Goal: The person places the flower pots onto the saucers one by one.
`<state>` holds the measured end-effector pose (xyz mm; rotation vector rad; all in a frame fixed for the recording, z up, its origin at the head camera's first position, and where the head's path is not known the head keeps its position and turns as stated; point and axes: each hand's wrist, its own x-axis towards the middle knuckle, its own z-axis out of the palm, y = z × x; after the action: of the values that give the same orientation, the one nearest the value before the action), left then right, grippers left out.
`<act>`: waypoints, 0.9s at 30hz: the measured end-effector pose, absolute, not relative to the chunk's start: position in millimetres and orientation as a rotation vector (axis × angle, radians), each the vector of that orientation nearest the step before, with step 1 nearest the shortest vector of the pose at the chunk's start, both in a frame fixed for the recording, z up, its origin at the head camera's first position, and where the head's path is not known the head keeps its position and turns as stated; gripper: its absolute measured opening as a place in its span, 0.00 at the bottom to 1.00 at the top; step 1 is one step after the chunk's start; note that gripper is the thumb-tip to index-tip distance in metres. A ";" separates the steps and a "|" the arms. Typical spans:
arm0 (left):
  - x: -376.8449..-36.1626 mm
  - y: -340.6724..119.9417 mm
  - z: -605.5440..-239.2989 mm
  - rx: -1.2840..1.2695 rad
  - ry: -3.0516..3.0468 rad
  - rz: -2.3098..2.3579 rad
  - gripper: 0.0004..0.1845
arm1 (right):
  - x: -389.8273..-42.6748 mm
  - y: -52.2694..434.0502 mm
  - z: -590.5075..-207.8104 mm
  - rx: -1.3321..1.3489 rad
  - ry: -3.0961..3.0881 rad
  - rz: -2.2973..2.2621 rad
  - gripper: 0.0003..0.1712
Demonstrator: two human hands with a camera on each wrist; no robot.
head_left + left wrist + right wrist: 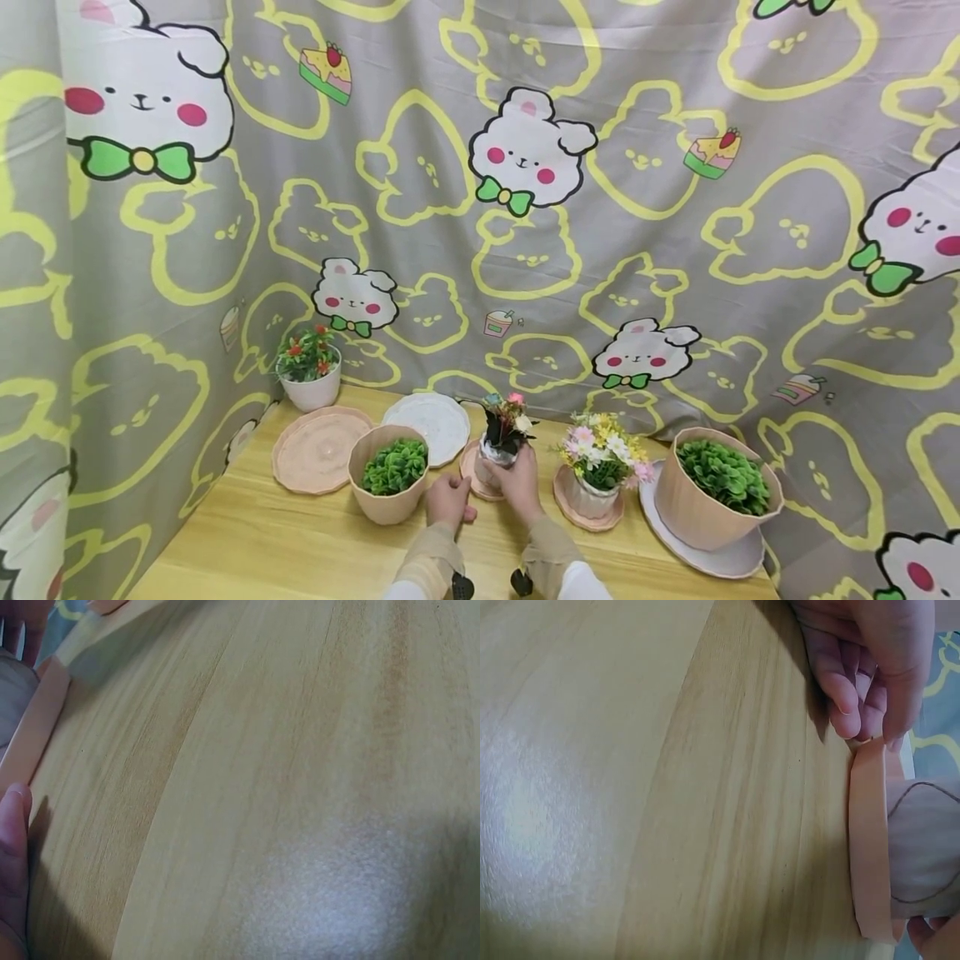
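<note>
A: Nearest items, hands first?

B: Left hand (447, 498), resting on the wooden table (300, 542), fingers loosely curled, gripping nothing; its fingertips lie just beside a small pink saucer (474, 482). Right hand (516, 482), fingers wrapped round the base of a small flower pot (498, 454) holding dark foliage with pink and white blooms. In the right wrist view the fingers (855, 682) curl at the saucer's rim (868, 840).

A: Position of that pot?

B: Centre of the table, standing on the pink saucer, upright as far as can be seen.

A: Items alongside?

B: Left of the hands, a peach pot of green leaves (390, 473). Right, a ribbed white pot of pastel flowers (600, 467) on its own pink saucer (572, 510). Further right, a large peach pot of greenery (716, 487), tilted, on a white saucer (705, 557).

A: Behind?

B: One empty peach saucer (318, 450), one empty white saucer (431, 421), touching or overlapping. Far left corner, a white pot with red-flowered plant (309, 367). Backdrop: a grey cloth (637, 250) printed with bears and yellow outlines.
</note>
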<state>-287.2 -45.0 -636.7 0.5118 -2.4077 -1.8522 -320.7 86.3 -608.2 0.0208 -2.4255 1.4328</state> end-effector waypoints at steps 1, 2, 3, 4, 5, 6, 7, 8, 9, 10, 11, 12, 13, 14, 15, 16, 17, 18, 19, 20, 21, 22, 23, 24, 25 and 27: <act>-287.5 -45.0 -637.2 0.516 -2.409 -1.850 0.13 | -320.8 86.3 -608.5 0.022 -2.424 1.436 0.46; -287.8 -44.8 -637.9 0.518 -2.414 -1.843 0.13 | -320.9 86.3 -608.9 0.022 -2.426 1.438 0.46; -288.0 -44.6 -638.5 0.519 -2.419 -1.835 0.13 | -320.8 86.2 -609.1 0.021 -2.429 1.443 0.46; -288.1 -44.4 -638.9 0.522 -2.426 -1.826 0.13 | -320.5 86.2 -609.4 0.021 -2.425 1.454 0.47; -288.2 -44.2 -639.2 0.527 -2.431 -1.821 0.13 | -320.3 86.2 -609.7 0.021 -2.425 1.463 0.47; -288.3 -44.2 -639.1 0.526 -2.431 -1.818 0.13 | -320.4 86.2 -610.0 0.021 -2.427 1.466 0.47; -288.4 -44.1 -639.0 0.524 -2.432 -1.813 0.13 | -320.4 86.2 -610.2 0.013 -2.428 1.477 0.47; -288.3 -44.1 -638.7 0.523 -2.433 -1.811 0.13 | -320.4 86.3 -610.4 0.012 -2.434 1.477 0.47; -288.2 -44.1 -638.4 0.520 -2.431 -1.810 0.13 | -320.4 86.6 -610.6 0.012 -2.436 1.482 0.48; -288.1 -44.2 -638.5 0.521 -2.429 -1.812 0.13 | -320.1 86.9 -610.7 0.018 -2.440 1.479 0.48; -288.0 -44.3 -638.6 0.520 -2.422 -1.818 0.13 | -319.7 87.2 -610.5 0.015 -2.447 1.477 0.49; -287.9 -44.6 -638.9 0.519 -2.409 -1.826 0.13 | -319.2 87.7 -610.2 0.011 -2.456 1.479 0.49; -288.2 -44.8 -639.0 0.521 -2.397 -1.833 0.13 | -318.8 88.2 -609.7 0.016 -2.461 1.472 0.50; -288.3 -45.0 -639.3 0.523 -2.382 -1.844 0.13 | -318.2 88.9 -609.0 0.018 -2.466 1.475 0.51; -288.4 -45.6 -639.4 0.522 -2.362 -1.854 0.13 | -317.5 89.6 -608.4 0.021 -2.474 1.476 0.53; -288.4 -46.1 -639.4 0.530 -2.339 -1.871 0.13 | -316.5 90.5 -607.9 0.022 -2.486 1.478 0.54; -288.1 -46.9 -638.7 0.534 -2.309 -1.896 0.14 | -315.3 91.4 -607.4 0.016 -2.494 1.496 0.56; -287.3 -47.7 -638.2 0.538 -2.287 -1.918 0.14 | -313.8 92.7 -607.0 0.021 -2.498 1.513 0.57; -285.7 -48.5 -636.8 0.529 -2.273 -1.933 0.15 | -312.1 94.0 -606.5 0.028 -2.500 1.541 0.58; -284.2 -49.2 -635.6 0.532 -2.248 -1.965 0.15 | -310.0 95.6 -605.9 0.027 -2.504 1.563 0.59; -282.6 -49.8 -634.5 0.532 -2.226 -1.996 0.15 | -307.7 97.3 -605.3 0.033 -2.503 1.601 0.59; -281.0 -50.1 -633.5 0.535 -2.209 -2.027 0.15 | -305.2 99.2 -604.4 0.031 -2.502 1.617 0.59; -279.3 -50.1 -632.4 0.521 -2.193 -2.048 0.15 | -302.5 101.0 -603.4 0.033 -2.497 1.628 0.59; -277.7 -50.1 -631.1 0.511 -2.187 -2.065 0.15 | -299.5 102.8 -602.2 0.037 -2.493 1.631 0.58; -276.2 -50.0 -629.5 0.493 -2.179 -2.083 0.15 | -296.6 104.4 -601.2 0.043 -2.489 1.624 0.57; -273.0 -49.7 -626.1 0.470 -2.169 -2.120 0.15 | -290.6 107.5 -599.2 0.056 -2.492 1.590 0.55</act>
<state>-273.0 -49.7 -626.1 0.4695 -2.1689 -2.1199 -290.6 107.5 -599.2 0.0559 -2.4916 1.5900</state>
